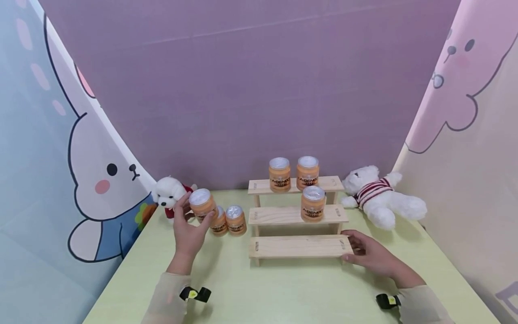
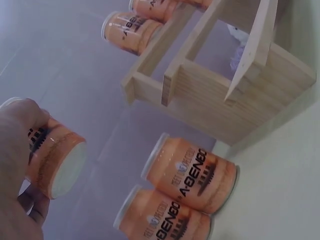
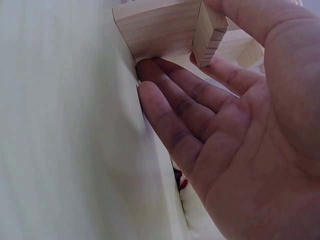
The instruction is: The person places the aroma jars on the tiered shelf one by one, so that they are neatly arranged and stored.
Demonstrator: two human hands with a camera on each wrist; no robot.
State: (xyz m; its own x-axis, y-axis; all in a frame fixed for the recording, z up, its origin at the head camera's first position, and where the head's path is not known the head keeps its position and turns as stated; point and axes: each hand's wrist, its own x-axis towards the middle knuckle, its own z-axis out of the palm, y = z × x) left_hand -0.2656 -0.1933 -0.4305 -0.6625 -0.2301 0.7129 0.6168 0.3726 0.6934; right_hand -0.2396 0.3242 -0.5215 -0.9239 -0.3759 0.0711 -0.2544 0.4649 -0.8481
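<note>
Light sleeves, each with a black wrist camera, come in at the near edge above the table. Just beyond, to the right, the right hand pinches the right end of the lowest board of the wooden stand, thumb on the near side, index finger on the far side, lower fingers nearly straight; light, even pressure should steady it without tipping it. Over to the left, the left hand has thumb and fingers curled round the held can, which is off the table and looks slightly tilted. Best to level it, keep the underside unobstructed and clear the two standing cans just to its right. Farther off, one can stands right of centre on the middle board; above and behind it, two upper cans stand on the top board, easily jostled if the stand is knocked.
</note>
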